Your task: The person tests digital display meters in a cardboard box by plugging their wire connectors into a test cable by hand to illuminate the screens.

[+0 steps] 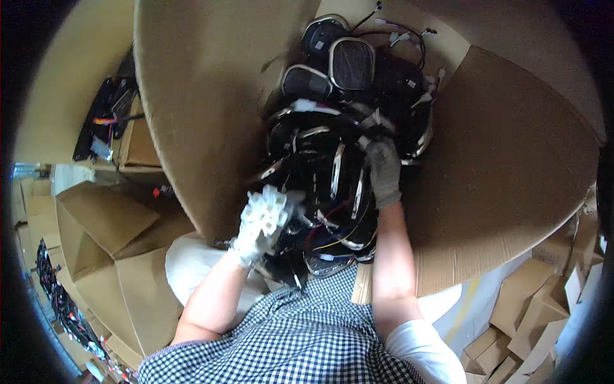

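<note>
My left hand (251,244), in a pale glove, is closed round a bunch of white plastic connectors (267,208), held up at the near left of a pile. Black rounded parts with silver rims (353,63) and loose wires make up this pile inside a large cardboard box (511,166). Reaching in from the right, my right hand (385,171) wears a greyish glove. Its fingers are curled in among the black parts and cables; blur and shadow hide what they grip. A yellow wire (332,242) and a red one run between the parts near my lap.
Tall cardboard flaps (185,96) rise on both sides of the pile. Another box (121,275) stands open at the left, with black wired parts (105,118) beyond it. More black wiring (61,297) lies at the far left. Folded cardboard (527,301) is stacked at the lower right.
</note>
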Motion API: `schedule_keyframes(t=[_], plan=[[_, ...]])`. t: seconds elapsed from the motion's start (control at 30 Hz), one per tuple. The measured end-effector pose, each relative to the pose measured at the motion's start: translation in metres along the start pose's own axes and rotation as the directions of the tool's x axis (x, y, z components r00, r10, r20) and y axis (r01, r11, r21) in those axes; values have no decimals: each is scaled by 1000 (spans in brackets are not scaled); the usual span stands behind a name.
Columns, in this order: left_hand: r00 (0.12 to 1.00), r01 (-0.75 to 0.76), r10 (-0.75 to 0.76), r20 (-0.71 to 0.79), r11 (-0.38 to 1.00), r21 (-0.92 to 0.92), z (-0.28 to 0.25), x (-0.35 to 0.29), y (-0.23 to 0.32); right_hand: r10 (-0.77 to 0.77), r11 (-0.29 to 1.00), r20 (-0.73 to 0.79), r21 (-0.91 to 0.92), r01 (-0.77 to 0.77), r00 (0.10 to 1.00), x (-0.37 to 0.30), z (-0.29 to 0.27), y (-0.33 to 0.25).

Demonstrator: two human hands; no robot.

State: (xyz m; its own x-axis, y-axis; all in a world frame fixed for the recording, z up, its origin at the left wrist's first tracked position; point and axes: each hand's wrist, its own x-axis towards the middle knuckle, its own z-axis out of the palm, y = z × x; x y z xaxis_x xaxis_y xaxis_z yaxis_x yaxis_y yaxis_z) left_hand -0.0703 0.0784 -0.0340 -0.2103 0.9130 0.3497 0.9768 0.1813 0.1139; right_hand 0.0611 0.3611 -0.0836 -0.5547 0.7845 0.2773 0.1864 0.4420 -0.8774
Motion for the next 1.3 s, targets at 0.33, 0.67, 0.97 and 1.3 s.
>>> schedule_keyframes(t=[0.33,0.67,0.97,1.3], plan=[[690,309,-724,0,294,-904,-20,55,23,-24,817,538,-475,327,843,-78,14,-111],[994,60,-63,-90,998,-27,-10,32,5,376,632,426,531,-564,823,-87,-55,-192],[939,300,-261,226,298,-906,-46,49,30,492,446,607,441,-779,625,-71,-39,-202],[975,203,-217,42,807,-555,-32,39,28,419,-94,775,556,-826,473,-88,-29,-178]])
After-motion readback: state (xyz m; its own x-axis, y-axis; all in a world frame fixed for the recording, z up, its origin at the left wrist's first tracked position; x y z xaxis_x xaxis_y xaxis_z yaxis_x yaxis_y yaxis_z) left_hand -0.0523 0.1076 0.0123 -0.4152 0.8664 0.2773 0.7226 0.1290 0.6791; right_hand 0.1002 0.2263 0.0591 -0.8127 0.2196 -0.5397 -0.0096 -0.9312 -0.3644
